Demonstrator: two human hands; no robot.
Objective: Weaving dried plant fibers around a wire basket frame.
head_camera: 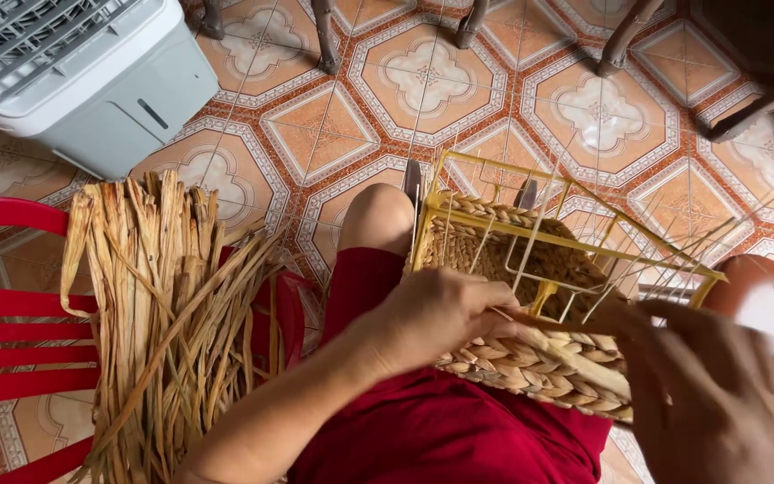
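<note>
While the person sat with a half-woven basket of braided straw-coloured fibre resting on the lap, both bare hands were busy at its near rim. The left hand was clenched over the edge of the weave, fingers curled inward and pressing on the braid, thumb side toward the basket's hollow. The right hand lay just beyond it, to the far side of that grip, and seemed to pinch one flat pale strand of dried fibre — though the fingertips were blurred and I could not tell how firmly it was closed.

That strand was what mattered. It ran from under the left hand's fingers across to the right hand, its long axis lying along the basket's rim, slightly downward toward the right hand's side. The left hand was at its rooted end; the right hand at the free end.

The basket itself was built round a yellow wire frame, which rose open and unwoven above the braid and pointed away from both hands — toward the patterned orange floor tiles. Well off to the left hand's outer side, a loose sheaf of dried fibre strips hung over a red plastic chair, its strands lying lengthwise toward the person. A white boxy fan unit stood beyond it.
</note>
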